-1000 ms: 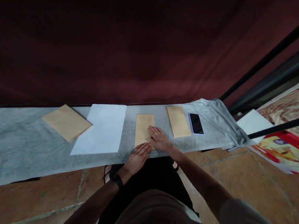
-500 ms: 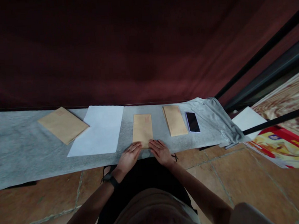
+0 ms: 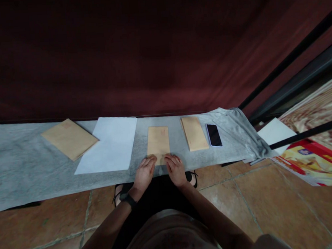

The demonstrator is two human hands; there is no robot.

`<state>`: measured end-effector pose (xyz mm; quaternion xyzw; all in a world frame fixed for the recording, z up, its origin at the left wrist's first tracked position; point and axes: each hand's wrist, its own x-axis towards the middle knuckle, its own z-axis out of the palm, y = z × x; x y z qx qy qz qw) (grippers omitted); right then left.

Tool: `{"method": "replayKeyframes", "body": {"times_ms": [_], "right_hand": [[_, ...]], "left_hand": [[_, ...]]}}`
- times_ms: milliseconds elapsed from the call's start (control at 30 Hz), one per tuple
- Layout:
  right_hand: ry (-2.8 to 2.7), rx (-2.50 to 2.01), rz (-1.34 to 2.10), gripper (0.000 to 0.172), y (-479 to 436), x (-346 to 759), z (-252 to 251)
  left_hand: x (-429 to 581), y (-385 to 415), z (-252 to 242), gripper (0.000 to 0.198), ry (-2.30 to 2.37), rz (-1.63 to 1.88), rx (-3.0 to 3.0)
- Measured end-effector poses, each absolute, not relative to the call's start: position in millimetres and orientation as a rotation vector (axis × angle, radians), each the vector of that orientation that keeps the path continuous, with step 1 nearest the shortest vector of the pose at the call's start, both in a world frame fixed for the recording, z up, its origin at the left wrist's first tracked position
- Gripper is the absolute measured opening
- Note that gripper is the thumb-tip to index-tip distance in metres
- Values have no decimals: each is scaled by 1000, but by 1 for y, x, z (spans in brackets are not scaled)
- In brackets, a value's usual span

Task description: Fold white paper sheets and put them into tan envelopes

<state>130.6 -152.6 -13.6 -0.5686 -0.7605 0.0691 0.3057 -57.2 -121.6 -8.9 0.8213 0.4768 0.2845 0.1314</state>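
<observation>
Head view: left hand [image 3: 143,173] and right hand [image 3: 175,169] lie flat, unclenched, on the centre-frame envelope [image 3: 157,139]; I'd worry uneven pressure skids it.

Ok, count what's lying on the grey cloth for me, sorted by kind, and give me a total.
Brown envelopes: 3
White paper sheet: 1
Phone: 1
Total: 5
</observation>
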Motion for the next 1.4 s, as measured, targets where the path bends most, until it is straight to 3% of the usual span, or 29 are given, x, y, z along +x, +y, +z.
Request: {"method": "replayKeyframes", "body": {"times_ms": [233,467,933,1200,1400], "right_hand": [[-2241,-1437,158,49,-176,102,-22],[-2266,-1477,153,46,-176,127,-17],[-2184,-1562,131,43,-178,130,-17],[-2181,-1571,88,46,-179,126,-15],[-2177,-1588,113,45,-171,127,-8]], "left_hand": [[-64,-132,-17,35,1384,660,2560],[-81,-152,-14,46,1398,577,2559],[-33,-144,7,36,1963,693,2250],[-49,-104,8,42,1933,694,1506],[-51,-90,9,21,1680,675,1197]]}}
